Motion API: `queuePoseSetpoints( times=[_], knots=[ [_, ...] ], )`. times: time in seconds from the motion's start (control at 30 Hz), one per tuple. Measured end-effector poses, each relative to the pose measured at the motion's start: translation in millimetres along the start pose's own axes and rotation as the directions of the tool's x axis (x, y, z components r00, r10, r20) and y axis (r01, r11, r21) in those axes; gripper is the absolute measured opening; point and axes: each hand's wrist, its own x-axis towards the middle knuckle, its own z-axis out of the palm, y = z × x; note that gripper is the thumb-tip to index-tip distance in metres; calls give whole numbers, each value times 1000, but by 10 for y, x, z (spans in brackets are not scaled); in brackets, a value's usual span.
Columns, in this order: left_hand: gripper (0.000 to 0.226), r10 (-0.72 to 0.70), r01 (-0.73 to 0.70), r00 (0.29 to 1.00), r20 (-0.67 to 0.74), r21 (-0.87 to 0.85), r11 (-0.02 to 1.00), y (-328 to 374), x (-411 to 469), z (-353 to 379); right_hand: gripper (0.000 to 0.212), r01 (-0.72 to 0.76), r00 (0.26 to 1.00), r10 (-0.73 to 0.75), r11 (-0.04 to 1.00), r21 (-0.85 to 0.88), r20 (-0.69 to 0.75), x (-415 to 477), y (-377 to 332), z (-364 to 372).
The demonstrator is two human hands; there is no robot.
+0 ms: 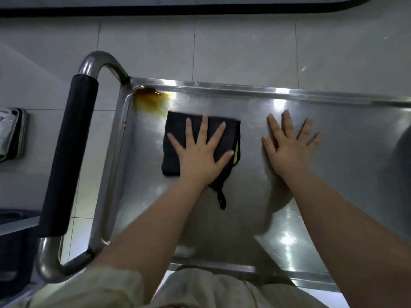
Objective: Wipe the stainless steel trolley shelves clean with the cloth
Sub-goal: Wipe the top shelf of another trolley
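The top shelf of the stainless steel trolley [347,138] fills the middle of the view. A folded dark cloth [178,127] with a yellow tag and a hanging loop lies on the shelf's left part. My left hand [200,152] presses flat on the cloth with its fingers spread. My right hand [291,145] rests flat on the bare steel to the right, fingers apart, holding nothing. A brown liquid stain [151,102] sits in the shelf's far left corner, just beyond the cloth's far left corner.
The trolley's push handle [69,152], with a black grip, curves round the left end. Grey tiled floor [244,52] lies beyond the far rim. A stack of metal trays [11,134] sits on the floor at the left. A dark bin stands at lower left.
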Motion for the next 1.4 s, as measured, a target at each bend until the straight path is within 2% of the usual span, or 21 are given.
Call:
queuePoseSetpoints(
  times=[0.07, 0.2, 0.23, 0.33, 0.37, 0.53, 0.7, 0.83, 0.97, 1.07, 1.27, 1.4],
  knots=[
    [73, -11, 11, 999, -31, 20, 1000, -115, -544, 124, 58, -11, 1000, 11, 1000, 1, 21, 7, 9, -26],
    [74, -32, 33, 999, -15, 64, 997, -339, -991, 186, 59, -213, 973, 210, 977, 21, 95, -28, -379, -38],
    [74, -41, 41, 999, -7, 66, 997, -353, -995, 174, 60, -196, 975, 193, 981, 17, 107, -36, -587, -31],
    [75, -40, 40, 999, 6, 81, 996, -355, -988, 152, 58, 51, 996, -52, 998, 27, 70, -21, -1136, -3],
    [75, -36, 36, 999, 8, 81, 996, -370, -995, 150, 58, 91, 994, -93, 995, 35, 54, 0, -1232, -4],
    [75, -25, 25, 1000, 9, 58, 998, -424, -951, 121, 58, 104, 994, -105, 995, 7, 12, 18, -1177, 75],
    [75, -143, 142, 989, 25, 43, 989, -959, -436, -96, 58, 120, 993, -119, 993, 17, -17, -31, -1206, 84],
    [75, -43, 40, 998, 38, 73, 997, -1346, 173, -351, 58, 114, 993, -114, 993, 13, -18, -49, -1210, 81],
    [75, 22, -31, 997, 73, 123, 992, -1373, 574, -450, 57, 106, 994, -105, 994, 18, -33, 11, -1181, 68],
    [74, 4, -9, 999, 45, 96, 995, -1271, 408, -361, 57, 108, 994, -107, 994, 17, -33, 31, -1156, 82],
    [73, -67, 68, 998, -19, 56, 996, -1002, -491, -32, 58, 97, 995, -96, 995, 3, -37, -28, -1183, 134],
    [73, -96, 97, 995, -28, 71, 993, -978, -602, 18, 57, 99, 994, -99, 995, 3, -36, -11, -1173, 145]
  ],
)
